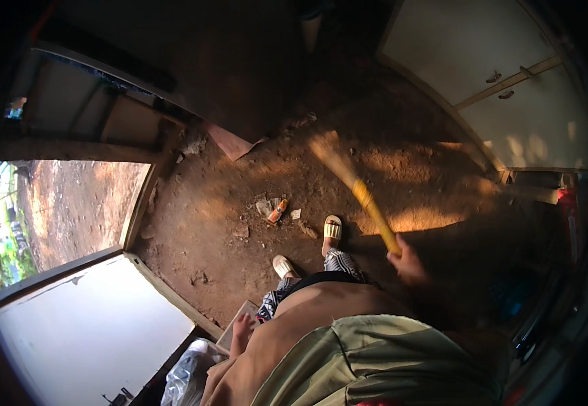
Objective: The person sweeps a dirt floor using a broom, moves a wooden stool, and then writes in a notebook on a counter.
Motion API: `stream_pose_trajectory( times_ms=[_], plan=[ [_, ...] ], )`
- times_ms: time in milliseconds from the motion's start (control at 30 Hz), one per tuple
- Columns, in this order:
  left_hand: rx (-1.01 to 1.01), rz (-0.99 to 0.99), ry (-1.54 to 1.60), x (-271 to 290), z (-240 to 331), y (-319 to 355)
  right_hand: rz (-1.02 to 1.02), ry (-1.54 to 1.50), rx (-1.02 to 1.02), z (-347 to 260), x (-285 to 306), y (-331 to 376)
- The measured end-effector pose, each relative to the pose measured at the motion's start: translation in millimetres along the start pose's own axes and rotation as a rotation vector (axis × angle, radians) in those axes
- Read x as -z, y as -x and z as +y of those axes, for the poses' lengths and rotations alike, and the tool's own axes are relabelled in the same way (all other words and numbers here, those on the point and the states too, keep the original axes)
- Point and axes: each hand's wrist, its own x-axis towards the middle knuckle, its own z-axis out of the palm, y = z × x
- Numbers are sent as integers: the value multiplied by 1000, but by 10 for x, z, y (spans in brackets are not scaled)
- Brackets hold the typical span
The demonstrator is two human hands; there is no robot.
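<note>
My right hand (pixel 410 262) is closed round the yellow-wrapped handle of a broom (pixel 375 213). The broom slants away from me to the left, and its pale bristle end (pixel 329 149) is blurred near the dirt floor. Low by my left side hangs my left hand (pixel 243 327), with nothing seen in it and its fingers loosely apart. On the floor ahead of my feet lies a little litter: an orange wrapper (pixel 277 210), a greyish crumpled scrap (pixel 264 207) and a small pale scrap (pixel 296 214).
An open doorway (pixel 70 210) is at the left, with a white door panel (pixel 97 325) nearer me. A clear plastic bag (pixel 189 372) sits by my left side. Pale cupboard doors (pixel 510 81) stand at the far right. A pinkish sheet (pixel 229 141) lies under dark furniture ahead.
</note>
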Motion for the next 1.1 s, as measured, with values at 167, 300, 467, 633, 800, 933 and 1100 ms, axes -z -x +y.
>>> stream_pose_trajectory(
  times_ms=[167, 300, 467, 633, 800, 933, 1100],
  plan=[
    [-283, 33, 6, -448, 1024, 284, 50, -34, -66, -426, 793, -1971],
    [-514, 18, -86, -503, 1402, 559, 174, -168, -147, -739, 913, -3372],
    [-304, 101, 14, -282, 730, 563, 37, 376, -83, -120, -186, -3024],
    [41, 77, 125, -145, -664, 166, -256, 102, 75, 277, -206, -1093],
    [-49, 51, 63, -153, -390, -121, -148, -95, 30, -353, 156, -546],
    [-386, 64, -3, -313, 784, 176, -194, -253, -144, -873, -104, -1547],
    [-518, 20, 186, -172, 1170, 419, -245, 481, 106, 51, -1409, -1971]
  ],
)
